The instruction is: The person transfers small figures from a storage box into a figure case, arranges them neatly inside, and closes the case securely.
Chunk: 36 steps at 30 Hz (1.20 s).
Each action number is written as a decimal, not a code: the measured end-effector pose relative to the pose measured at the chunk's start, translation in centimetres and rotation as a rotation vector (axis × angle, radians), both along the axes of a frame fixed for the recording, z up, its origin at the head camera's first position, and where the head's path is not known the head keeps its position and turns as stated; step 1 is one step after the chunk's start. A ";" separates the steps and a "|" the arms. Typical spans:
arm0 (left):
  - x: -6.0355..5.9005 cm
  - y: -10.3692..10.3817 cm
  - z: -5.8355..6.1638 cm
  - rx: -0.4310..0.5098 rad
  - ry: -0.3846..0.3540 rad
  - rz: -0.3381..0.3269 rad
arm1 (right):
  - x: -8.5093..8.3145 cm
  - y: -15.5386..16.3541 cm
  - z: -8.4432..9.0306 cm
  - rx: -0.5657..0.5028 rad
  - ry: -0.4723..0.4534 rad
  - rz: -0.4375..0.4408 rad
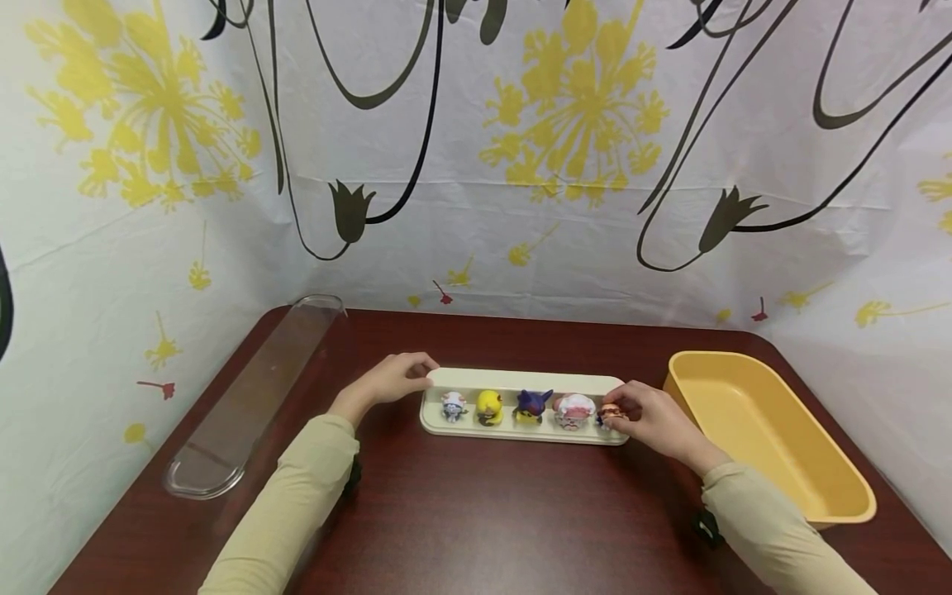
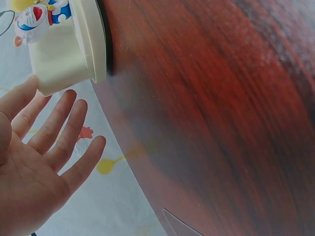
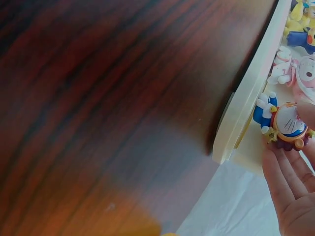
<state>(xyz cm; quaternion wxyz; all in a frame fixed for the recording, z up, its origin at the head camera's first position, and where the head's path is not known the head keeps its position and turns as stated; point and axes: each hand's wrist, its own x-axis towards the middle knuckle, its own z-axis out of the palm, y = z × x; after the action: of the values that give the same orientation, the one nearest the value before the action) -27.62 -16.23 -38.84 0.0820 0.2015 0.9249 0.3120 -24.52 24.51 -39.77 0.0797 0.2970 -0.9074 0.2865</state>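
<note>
A long cream tray [image 1: 521, 433] lies across the middle of the dark wood table, with a row of small figurines in it: a white-blue one [image 1: 454, 406], a yellow one [image 1: 488, 406], a purple one [image 1: 531, 406] and a pink-white one [image 1: 574, 411]. My left hand [image 1: 405, 376] rests with straight fingers against the tray's left end [image 2: 69, 59]; in the left wrist view the left hand [image 2: 54, 132] is spread flat. My right hand [image 1: 632, 415] pinches a blue-and-white cat figurine [image 3: 281, 122] at the tray's right end [image 3: 243, 113], thumb above and fingers [image 3: 288, 172] below.
A clear plastic lid [image 1: 253, 405] lies lengthwise along the table's left side. A yellow tub [image 1: 773, 479] stands at the right edge, close to my right hand. A flowered curtain closes in the back and both sides.
</note>
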 end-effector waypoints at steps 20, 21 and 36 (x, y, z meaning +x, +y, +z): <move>0.2 0.1 0.2 0.004 -0.002 0.010 | 0.1 0.4 -0.4 0.061 0.159 -0.016; 0.2 0.1 0.2 0.005 -0.002 0.009 | 0.1 0.4 -0.3 0.062 0.166 -0.017; 0.3 0.1 0.3 0.005 -0.009 0.007 | 0.3 1.0 0.9 -0.005 0.196 -0.053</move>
<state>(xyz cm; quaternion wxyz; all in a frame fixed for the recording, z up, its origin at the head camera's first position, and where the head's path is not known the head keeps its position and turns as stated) -27.32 -16.11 -38.50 0.0846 0.1970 0.9244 0.3156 -24.20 25.49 -38.84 0.1763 0.2991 -0.9021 0.2562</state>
